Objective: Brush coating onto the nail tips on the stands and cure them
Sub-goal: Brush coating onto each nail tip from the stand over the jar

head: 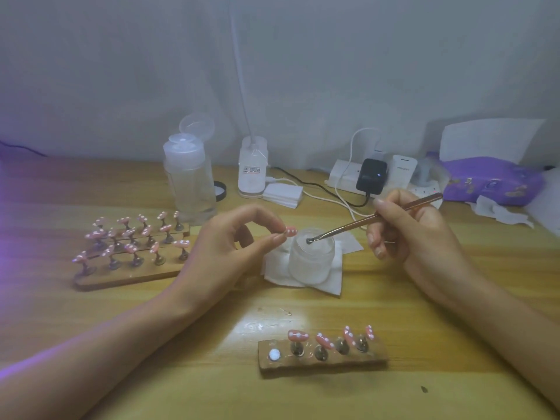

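My left hand (233, 237) pinches a pink nail tip with white dots (290, 231) between thumb and forefinger, just left of a frosted glass jar (310, 262). My right hand (406, 228) grips a rose-gold brush (375, 219) like a pen, its tip dipped in the jar's mouth. The near wooden stand (321, 363) carries several pink dotted tips on pegs; its leftmost spot shows a bare white disc (274, 355). Stands at the left (130, 272) hold several rows of the same tips.
The jar sits on a white wipe (333, 286). Behind stand a clear pump bottle (189, 177), a white lamp base (252, 171), a pad stack (283, 192), a power strip with a black adapter (371, 176) and cables, and a purple tissue pack (491, 180).
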Motion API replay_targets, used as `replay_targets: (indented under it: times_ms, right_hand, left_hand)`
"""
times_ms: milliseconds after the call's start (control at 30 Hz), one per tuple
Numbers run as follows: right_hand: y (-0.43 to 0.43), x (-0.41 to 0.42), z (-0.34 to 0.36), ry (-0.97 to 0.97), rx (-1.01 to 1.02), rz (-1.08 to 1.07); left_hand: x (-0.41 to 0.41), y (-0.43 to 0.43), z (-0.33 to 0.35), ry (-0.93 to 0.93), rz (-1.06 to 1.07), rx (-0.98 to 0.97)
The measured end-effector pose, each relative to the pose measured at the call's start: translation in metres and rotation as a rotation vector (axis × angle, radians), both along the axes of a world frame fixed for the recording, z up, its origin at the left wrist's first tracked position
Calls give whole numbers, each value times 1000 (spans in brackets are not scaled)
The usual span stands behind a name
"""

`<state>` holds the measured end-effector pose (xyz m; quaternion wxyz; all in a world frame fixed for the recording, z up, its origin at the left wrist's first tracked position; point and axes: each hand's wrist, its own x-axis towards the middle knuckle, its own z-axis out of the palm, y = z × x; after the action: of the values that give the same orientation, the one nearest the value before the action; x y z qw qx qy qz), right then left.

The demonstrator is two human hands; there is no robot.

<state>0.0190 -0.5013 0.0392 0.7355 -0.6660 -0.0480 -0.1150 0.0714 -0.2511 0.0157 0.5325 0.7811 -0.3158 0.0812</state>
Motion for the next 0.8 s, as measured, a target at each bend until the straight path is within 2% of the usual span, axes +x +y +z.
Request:
replay_targets:
  times_ms: [400, 800]
  right_hand:
    - [6, -1, -9, 17, 158, -54]
    - [8, 0, -12, -35, 89, -42]
  left_hand:
    - [0, -1, -1, -11, -11, 17]
    - [0, 0, -2, -23, -14, 9]
